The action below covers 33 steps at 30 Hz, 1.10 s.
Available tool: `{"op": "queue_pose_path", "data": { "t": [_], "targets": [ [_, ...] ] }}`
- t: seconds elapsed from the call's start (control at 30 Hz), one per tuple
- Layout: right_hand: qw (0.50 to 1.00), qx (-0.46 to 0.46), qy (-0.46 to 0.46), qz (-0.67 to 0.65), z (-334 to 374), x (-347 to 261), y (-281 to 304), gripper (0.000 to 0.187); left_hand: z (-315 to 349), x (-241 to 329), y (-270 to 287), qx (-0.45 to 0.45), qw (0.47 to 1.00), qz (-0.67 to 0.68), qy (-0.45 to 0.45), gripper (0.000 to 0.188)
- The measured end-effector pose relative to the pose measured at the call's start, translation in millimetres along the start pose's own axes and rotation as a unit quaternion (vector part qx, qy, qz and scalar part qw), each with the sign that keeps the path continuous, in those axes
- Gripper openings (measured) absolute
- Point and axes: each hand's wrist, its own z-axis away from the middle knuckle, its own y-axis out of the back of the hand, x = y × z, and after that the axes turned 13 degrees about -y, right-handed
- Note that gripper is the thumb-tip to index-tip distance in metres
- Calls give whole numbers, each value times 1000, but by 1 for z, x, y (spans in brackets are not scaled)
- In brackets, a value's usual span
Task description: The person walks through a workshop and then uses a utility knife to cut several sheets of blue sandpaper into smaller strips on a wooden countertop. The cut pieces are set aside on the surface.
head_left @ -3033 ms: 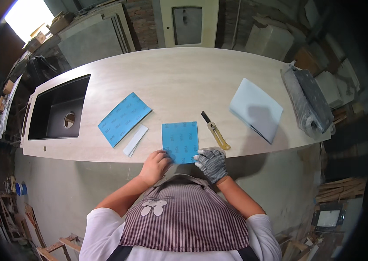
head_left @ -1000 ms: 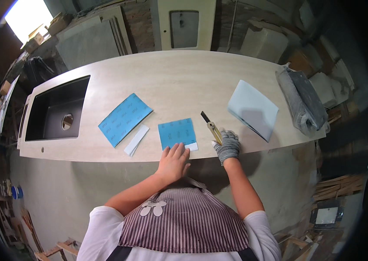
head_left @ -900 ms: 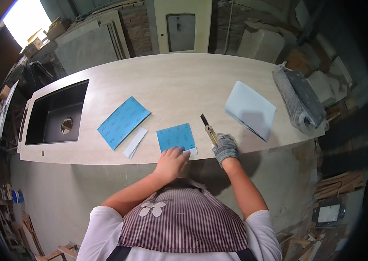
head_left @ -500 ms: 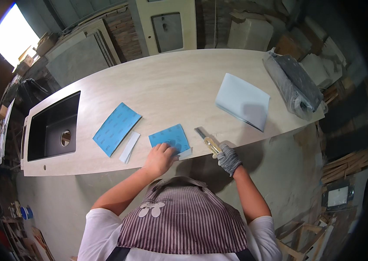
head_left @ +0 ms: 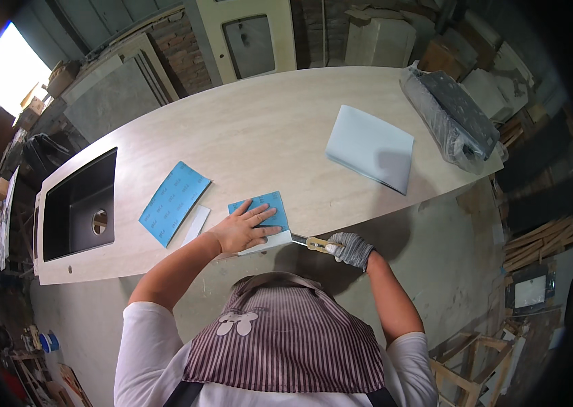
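My bare left hand (head_left: 242, 232) lies with fingers spread on a small blue-printed sheet (head_left: 274, 203), pressing it to the pale countertop (head_left: 252, 136). Along its near side, a white folded strip (head_left: 276, 239) shows at the countertop's front edge. In a grey knit glove, my right hand (head_left: 350, 250) is closed round the yellowish handle of a utility knife (head_left: 316, 243). The knife's blade points left and meets the right end of the white strip; its tip is hard to make out.
A larger blue sheet (head_left: 174, 203) and a loose white strip (head_left: 195, 226) lie to the left, near a black sink (head_left: 80, 203). To the right are a folded white sheet (head_left: 371, 146) and a dark plastic-wrapped block (head_left: 452, 115). A wooden frame (head_left: 473, 370) stands on the floor.
My left hand has flattened and spread over the small sheet, and more of the white fold shows. The utility knife has swung left and down, bringing its blade to the sheet's right side.
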Motion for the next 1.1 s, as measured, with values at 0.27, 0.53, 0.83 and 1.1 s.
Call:
{"op": "queue_pose_path", "data": {
  "t": [0.27,0.53,0.83,1.1],
  "targets": [
    [991,70,83,74,-1,-1,-18,21,2,4,-7,35,999,24,23,44],
    [990,53,119,60,-19,-15,-60,19,1,4,-5,33,997,57,26,43],
    [995,47,82,30,-19,-27,-88,23,1,1,-3,15,997,76,21,43],
    [1000,12,21,17,-11,-42,-88,27,2,-5,-7,20,997,76,4,46]
  ]
}}
